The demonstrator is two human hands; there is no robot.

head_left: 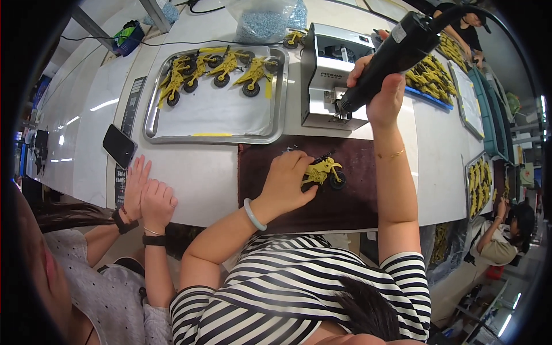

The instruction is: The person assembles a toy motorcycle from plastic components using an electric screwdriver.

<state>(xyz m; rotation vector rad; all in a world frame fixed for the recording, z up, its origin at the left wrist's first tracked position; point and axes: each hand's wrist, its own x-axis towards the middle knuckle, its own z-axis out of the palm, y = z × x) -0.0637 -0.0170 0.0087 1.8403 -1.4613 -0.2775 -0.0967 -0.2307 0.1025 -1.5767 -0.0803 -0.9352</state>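
My left hand (286, 183) is closed on a yellow toy motorcycle (322, 171) that lies on a dark brown cloth mat (345, 210). The fingers cover its rear part, while a black front wheel shows on the right. A black electric screwdriver (390, 57) is gripped in my right hand (386, 103), raised and slanted. Its tip points down to the left, at the front of a silver-and-black screw feeder (315, 92). Whether the tip touches the feeder or carries a screw, I cannot tell. A few small screws (292, 148) lie near the mat's far edge.
A metal tray (215, 139) with several yellow toy motorcycles stands at the back left. Behind it sits a bag of small bluish pieces (261, 26). A phone (119, 146) and a seated person's hands (146, 192) are at left. A blue-edged tray (428, 99) piled with yellow parts stands right.
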